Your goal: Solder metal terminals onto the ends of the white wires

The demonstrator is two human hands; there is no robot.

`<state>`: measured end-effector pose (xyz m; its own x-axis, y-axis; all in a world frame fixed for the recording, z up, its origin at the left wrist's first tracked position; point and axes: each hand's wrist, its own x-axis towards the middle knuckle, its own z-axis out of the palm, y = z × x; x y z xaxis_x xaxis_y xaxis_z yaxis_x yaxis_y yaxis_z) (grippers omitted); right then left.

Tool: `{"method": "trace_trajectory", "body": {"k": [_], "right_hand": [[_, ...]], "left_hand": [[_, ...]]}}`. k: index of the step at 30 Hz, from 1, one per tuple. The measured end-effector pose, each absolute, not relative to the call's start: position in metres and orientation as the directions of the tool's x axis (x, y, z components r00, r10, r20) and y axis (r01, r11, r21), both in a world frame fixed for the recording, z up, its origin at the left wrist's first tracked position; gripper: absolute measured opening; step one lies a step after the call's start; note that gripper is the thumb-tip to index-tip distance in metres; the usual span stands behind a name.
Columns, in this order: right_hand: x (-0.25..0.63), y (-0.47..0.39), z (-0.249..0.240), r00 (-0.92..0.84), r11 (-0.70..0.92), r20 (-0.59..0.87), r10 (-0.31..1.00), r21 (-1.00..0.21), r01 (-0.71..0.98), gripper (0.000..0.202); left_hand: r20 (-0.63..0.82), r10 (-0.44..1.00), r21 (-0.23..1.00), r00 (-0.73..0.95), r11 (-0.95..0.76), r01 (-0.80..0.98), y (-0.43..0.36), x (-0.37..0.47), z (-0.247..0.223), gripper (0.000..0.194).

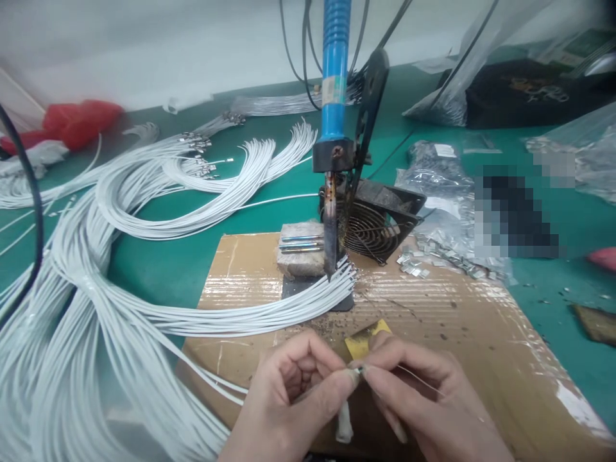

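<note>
Seen from the head camera, a small metal terminal (359, 370) is pinched between the fingertips of both hands at the near edge of a cardboard sheet (481, 333) laid on a green workbench (158, 263). The left hand (293, 398) is curled nearly closed, its thumb and forefinger pressed on the terminal, with a white wire end (344, 420) hanging below the fingers. The right hand (423, 398) is likewise closed in a pinch on the same piece, and a thin strand (423, 380) is seen running across its back. Just behind the hands a yellow scrap (362, 341) is partly hidden. Farther back, a blue-handled soldering iron (333, 83) is held upright in a stand, its tip just above a fanned row of white wires (289, 308) resting on the cardboard. A small black fan (378, 224) is set beside the iron. Loose metal clips (433, 256) are scattered to the right, and large bundles of white wire (72, 308) are spread across the left of the bench.
</note>
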<state>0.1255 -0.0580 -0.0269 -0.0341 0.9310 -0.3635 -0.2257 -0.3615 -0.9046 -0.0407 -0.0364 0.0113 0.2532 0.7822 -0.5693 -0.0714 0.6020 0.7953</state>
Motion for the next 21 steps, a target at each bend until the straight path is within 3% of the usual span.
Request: {"method": "trace_trajectory", "body": {"k": [3, 6, 17, 21], "right_hand": [[0.138, -0.054, -0.029, -0.159, -0.416, -0.395, 0.905, -0.900, -0.132, 0.030], [0.143, -0.049, -0.025, -0.191, -0.367, -0.349, 0.917, -0.928, -0.062, 0.025], [0.135, -0.051, -0.012, 0.018, -0.356, -0.357, 0.934, -0.934, -0.024, 0.026], [0.126, -0.056, -0.027, 0.081, -0.275, -0.286, 0.955, -0.953, -0.126, 0.026]], "left_hand": [[-0.582, 0.763, 0.793, 0.283, 0.609, -0.012, -0.037, -0.043, 0.010, 0.052], [-0.595, 0.763, 0.792, 0.254, 0.609, 0.027, -0.036, -0.041, 0.011, 0.048], [-0.515, 0.855, 0.849, 0.065, 0.498, 0.174, -0.033, -0.023, 0.024, 0.028], [-0.476, 0.878, 0.870, 0.054, 0.460, 0.178, -0.038, -0.019, 0.017, 0.032]]}}
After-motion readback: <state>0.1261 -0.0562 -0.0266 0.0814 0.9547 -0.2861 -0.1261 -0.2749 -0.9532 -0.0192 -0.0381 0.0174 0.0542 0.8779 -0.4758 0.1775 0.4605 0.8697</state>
